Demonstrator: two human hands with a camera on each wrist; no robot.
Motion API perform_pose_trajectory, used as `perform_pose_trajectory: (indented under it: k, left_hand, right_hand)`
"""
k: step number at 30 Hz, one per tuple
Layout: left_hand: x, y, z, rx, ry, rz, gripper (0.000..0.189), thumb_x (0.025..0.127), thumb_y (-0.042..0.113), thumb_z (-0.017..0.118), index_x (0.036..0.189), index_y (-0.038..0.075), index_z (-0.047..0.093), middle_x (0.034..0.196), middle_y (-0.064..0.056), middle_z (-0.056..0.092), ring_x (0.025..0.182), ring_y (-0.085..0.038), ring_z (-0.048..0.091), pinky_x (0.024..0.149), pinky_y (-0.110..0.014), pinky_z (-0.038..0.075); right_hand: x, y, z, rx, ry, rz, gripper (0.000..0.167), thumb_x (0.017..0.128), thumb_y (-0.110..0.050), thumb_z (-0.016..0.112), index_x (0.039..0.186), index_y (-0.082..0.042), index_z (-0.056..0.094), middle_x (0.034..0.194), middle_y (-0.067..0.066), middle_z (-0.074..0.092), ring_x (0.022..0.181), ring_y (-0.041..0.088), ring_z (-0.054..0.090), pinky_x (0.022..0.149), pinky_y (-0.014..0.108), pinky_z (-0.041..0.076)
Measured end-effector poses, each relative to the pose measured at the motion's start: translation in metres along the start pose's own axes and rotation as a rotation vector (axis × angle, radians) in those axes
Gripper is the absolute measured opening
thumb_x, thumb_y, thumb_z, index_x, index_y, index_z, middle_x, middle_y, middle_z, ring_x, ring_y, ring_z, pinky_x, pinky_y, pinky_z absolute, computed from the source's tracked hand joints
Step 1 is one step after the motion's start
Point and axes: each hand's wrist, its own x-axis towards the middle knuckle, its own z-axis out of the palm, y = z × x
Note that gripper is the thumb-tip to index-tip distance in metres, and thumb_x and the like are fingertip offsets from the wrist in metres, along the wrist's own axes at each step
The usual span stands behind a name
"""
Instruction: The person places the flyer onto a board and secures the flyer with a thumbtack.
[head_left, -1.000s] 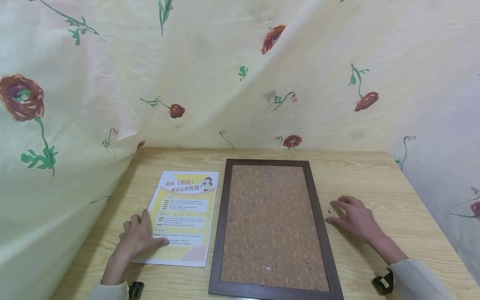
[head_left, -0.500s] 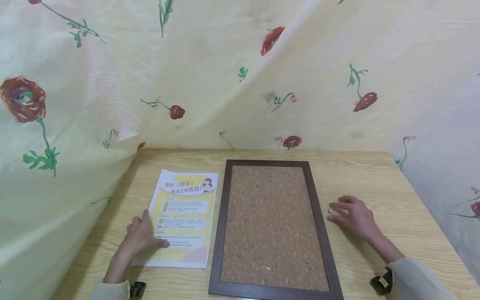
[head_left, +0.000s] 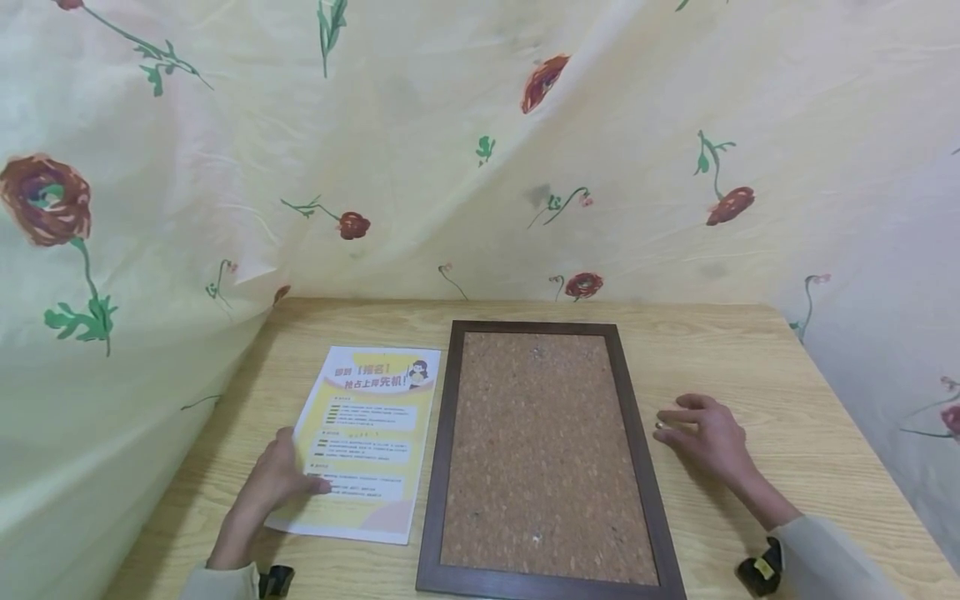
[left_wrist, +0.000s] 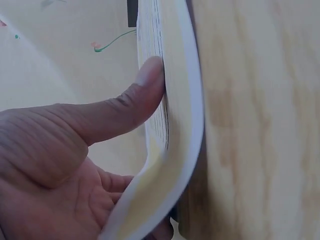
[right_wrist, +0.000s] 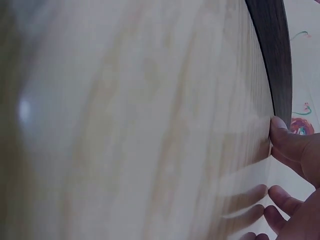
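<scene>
A printed poster sheet, yellow and white, lies on the left of the wooden table. My left hand grips its left edge. In the left wrist view, the thumb presses the printed face of the curved poster, and other fingers are partly hidden behind it. A brown-framed cork board lies flat in the middle. Right of it, my right hand pinches a small gold-coloured tack between thumb and index finger. The right wrist view shows the fingers low over the table; the tack cannot be made out there.
Small shiny spots show on the cork near its top and bottom. A flowered cloth hangs behind the table and down both sides. Black devices are worn at both wrists.
The right thumb and index finger have closed together around the tack. The poster has turned slightly clockwise, its lower edge coming nearer, and the left fingers have drawn in at its edge.
</scene>
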Motion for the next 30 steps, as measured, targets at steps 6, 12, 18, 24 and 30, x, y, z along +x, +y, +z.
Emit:
perform_pose_trajectory:
  k: [6, 12, 18, 24, 30]
  left_hand:
    - [-0.001, 0.001, -0.002, -0.015, -0.003, -0.028, 0.093, 0.068, 0.012, 0.089, 0.130, -0.019, 0.027, 0.096, -0.027, 0.055, 0.086, -0.038, 0.056, 0.073, -0.047, 0.049]
    - [-0.001, 0.002, -0.003, -0.010, -0.002, -0.023, 0.060, 0.083, 0.011, 0.076, 0.118, -0.017, 0.036, 0.088, -0.024, 0.056, 0.076, -0.032, 0.056, 0.062, -0.038, 0.047]
    - [0.002, 0.003, -0.003, 0.018, 0.000, -0.066, 0.045, 0.090, 0.007, 0.064, 0.118, -0.018, 0.039, 0.092, -0.027, 0.055, 0.079, -0.034, 0.056, 0.065, -0.040, 0.047]
    - [0.001, 0.002, -0.004, 0.001, 0.001, -0.059, 0.037, 0.094, 0.005, 0.058, 0.118, -0.017, 0.042, 0.091, -0.024, 0.056, 0.076, -0.030, 0.054, 0.063, -0.036, 0.044]
    - [0.000, 0.002, -0.004, -0.006, 0.007, -0.059, 0.032, 0.094, 0.005, 0.057, 0.115, -0.015, 0.044, 0.089, -0.021, 0.057, 0.074, -0.028, 0.053, 0.060, -0.032, 0.041]
  right_hand:
    - [-0.001, 0.000, 0.001, 0.041, 0.011, 0.025, 0.030, 0.079, -0.016, 0.083, 0.103, 0.001, 0.076, 0.127, 0.032, 0.056, 0.119, 0.053, 0.046, 0.081, 0.076, 0.033]
    - [-0.002, 0.001, 0.004, 0.077, 0.053, 0.044, 0.028, 0.079, -0.015, 0.083, 0.100, 0.001, 0.076, 0.126, 0.032, 0.056, 0.119, 0.053, 0.045, 0.081, 0.077, 0.029]
    - [-0.004, 0.004, 0.008, 0.122, 0.077, 0.044, 0.027, 0.081, -0.018, 0.083, 0.099, 0.001, 0.077, 0.127, 0.032, 0.055, 0.120, 0.055, 0.043, 0.082, 0.082, 0.022]
    - [-0.006, 0.006, 0.010, 0.139, 0.091, 0.037, 0.027, 0.083, -0.020, 0.082, 0.099, 0.001, 0.076, 0.127, 0.031, 0.053, 0.121, 0.056, 0.041, 0.083, 0.081, 0.021]
    - [-0.007, 0.008, 0.012, 0.150, 0.114, 0.008, 0.026, 0.082, -0.019, 0.082, 0.098, 0.001, 0.077, 0.126, 0.032, 0.053, 0.119, 0.057, 0.040, 0.082, 0.080, 0.020]
